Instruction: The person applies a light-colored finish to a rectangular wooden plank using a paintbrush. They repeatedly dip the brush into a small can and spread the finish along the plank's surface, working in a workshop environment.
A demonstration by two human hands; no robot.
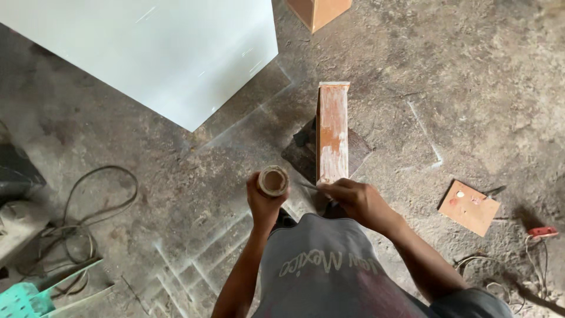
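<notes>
My left hand (263, 203) grips a small round can (273, 181), open end up, with brownish paste inside. My right hand (355, 200) holds a thin flat tool (311, 186), apparently a putty knife, its tip pointing toward the can. Just beyond both hands a narrow wooden board (333, 132) stands on edge on the floor, its top face reddish-brown with whitish filler patches. A dark flat piece (303, 154) lies under it.
A large white panel (159, 47) fills the upper left. A brown wooden box corner (318, 10) is at the top. A small plywood offcut (469, 206) and a red tool (542, 232) lie right. Cables (88, 206) and a teal object (23, 297) lie left on the dusty concrete floor.
</notes>
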